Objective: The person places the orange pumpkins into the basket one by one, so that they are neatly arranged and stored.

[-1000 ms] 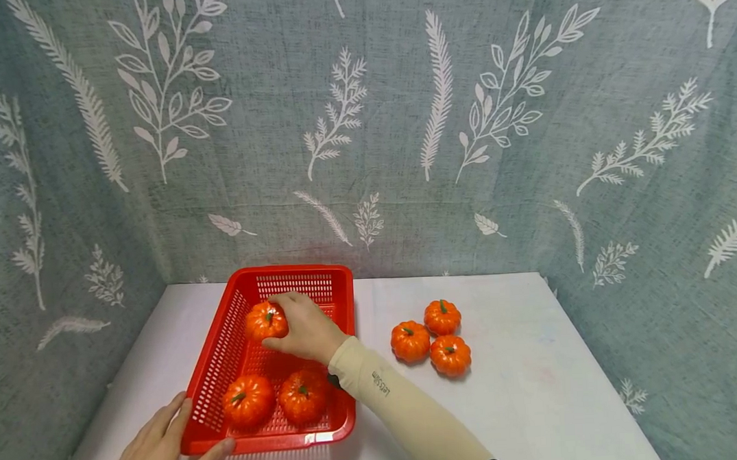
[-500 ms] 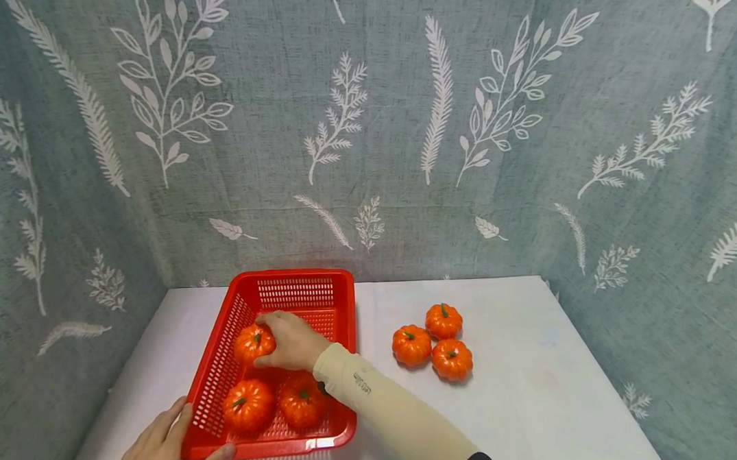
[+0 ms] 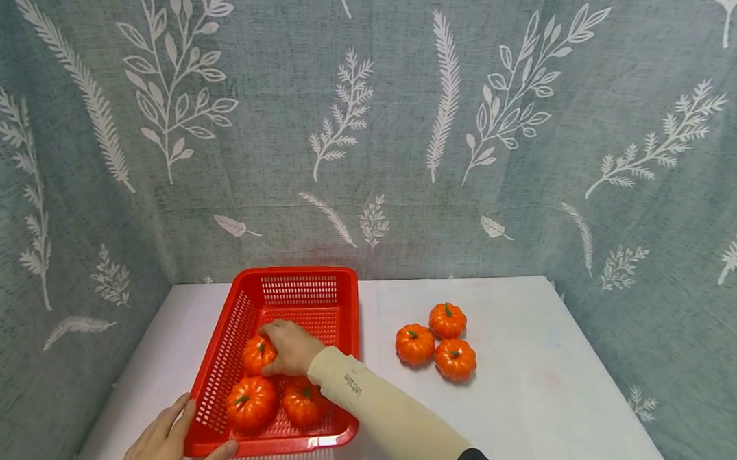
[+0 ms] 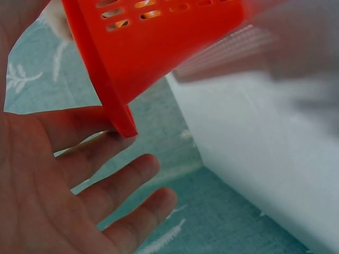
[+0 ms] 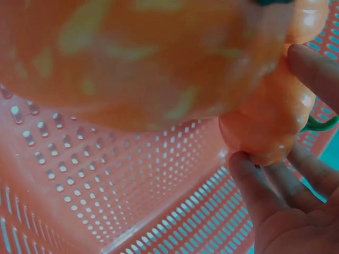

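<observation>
My right hand (image 3: 295,348) grips a small orange pumpkin (image 3: 257,358) inside the red basket (image 3: 354,306), by its left wall. In the right wrist view, thumb and fingertips touch opposite sides of that small pumpkin (image 5: 265,124). Two larger pumpkins lie at the basket's near end: one (image 3: 251,404) on the left, the other (image 3: 303,403) partly under my right forearm. My left hand (image 3: 156,448) rests at the basket's near left corner, thumb on the front rim. The left wrist view has its fingers (image 4: 122,185) spread and mostly straight, touching the rim.
Three small pumpkins sit together on the white table (image 3: 523,388) right of the basket: left (image 3: 415,344), back (image 3: 448,320) and front (image 3: 456,360). A grey-green curtain (image 3: 394,119) with white leaf prints encloses the table at the back and sides.
My right hand has brought the small pumpkin nearer and lower, beside the large left one in the basket. My left hand stays at the corner.
</observation>
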`<state>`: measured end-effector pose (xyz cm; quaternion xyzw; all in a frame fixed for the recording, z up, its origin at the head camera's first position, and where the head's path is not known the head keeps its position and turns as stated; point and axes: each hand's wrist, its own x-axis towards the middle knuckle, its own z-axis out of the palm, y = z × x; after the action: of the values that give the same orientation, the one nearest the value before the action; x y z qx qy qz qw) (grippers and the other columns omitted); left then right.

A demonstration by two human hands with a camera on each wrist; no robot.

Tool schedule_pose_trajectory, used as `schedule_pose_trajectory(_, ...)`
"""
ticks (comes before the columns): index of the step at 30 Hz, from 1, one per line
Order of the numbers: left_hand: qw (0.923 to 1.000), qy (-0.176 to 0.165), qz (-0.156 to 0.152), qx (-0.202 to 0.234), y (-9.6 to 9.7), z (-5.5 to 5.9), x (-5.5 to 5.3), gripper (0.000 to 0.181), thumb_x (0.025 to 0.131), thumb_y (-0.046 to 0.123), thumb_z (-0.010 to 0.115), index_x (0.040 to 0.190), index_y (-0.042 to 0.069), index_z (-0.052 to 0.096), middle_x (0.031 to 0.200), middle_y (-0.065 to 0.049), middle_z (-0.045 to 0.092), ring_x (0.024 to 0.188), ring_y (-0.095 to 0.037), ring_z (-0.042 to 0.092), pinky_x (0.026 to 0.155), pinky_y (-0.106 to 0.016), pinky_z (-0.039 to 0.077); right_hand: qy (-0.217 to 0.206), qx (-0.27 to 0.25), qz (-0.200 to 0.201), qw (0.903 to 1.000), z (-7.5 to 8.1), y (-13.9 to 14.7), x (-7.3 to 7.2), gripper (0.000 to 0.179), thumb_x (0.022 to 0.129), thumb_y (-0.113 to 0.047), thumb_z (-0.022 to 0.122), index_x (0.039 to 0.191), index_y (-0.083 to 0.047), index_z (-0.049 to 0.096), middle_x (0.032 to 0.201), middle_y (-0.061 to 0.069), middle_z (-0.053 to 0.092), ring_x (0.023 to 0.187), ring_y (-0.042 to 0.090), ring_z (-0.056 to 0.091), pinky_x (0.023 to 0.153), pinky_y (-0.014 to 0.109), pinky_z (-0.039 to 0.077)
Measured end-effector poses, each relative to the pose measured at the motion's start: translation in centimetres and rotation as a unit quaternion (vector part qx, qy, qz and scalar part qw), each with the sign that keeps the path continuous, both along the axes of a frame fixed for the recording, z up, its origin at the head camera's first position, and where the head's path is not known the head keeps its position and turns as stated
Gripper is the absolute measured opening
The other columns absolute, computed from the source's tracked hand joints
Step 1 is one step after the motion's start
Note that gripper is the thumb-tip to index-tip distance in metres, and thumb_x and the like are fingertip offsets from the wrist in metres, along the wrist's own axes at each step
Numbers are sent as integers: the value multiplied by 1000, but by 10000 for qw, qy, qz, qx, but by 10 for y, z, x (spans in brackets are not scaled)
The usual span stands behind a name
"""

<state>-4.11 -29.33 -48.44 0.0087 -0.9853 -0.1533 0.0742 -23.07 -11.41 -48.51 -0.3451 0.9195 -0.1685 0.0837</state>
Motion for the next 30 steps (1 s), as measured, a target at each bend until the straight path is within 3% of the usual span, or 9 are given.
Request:
schedule_pose_trajectory(15,9998,-214,65,3,1,2,-1,103,81,70,71,138,-13,51,135,-33,52,114,-51,56,88,-68,49,-219,59,-186,9996,-5,-1,-3,78,78,-35,90,145,-18,52,142,-3,55,125,8,55,101,20,45)
schedule_pose_trajectory(24,9999,91,50,61,2,1,2,98,80,68,73,136,-10,54,133,-30,54,111,-51,58,85,-68,50,-345,51,-247,9991,-7,-1,-5,79,79,-37,89,145,-21,51,141,-4,55,124,8,56,102,21,45)
schedule_pose_trajectory(30,9998,-148,132,25,2,2,1,102,80,71,71,137,-11,53,134,-32,53,113,-51,56,87,-69,49,-392,60,-249,9989,-5,1,-5,81,78,-40,89,147,-21,50,144,-3,53,128,10,53,104,22,44)
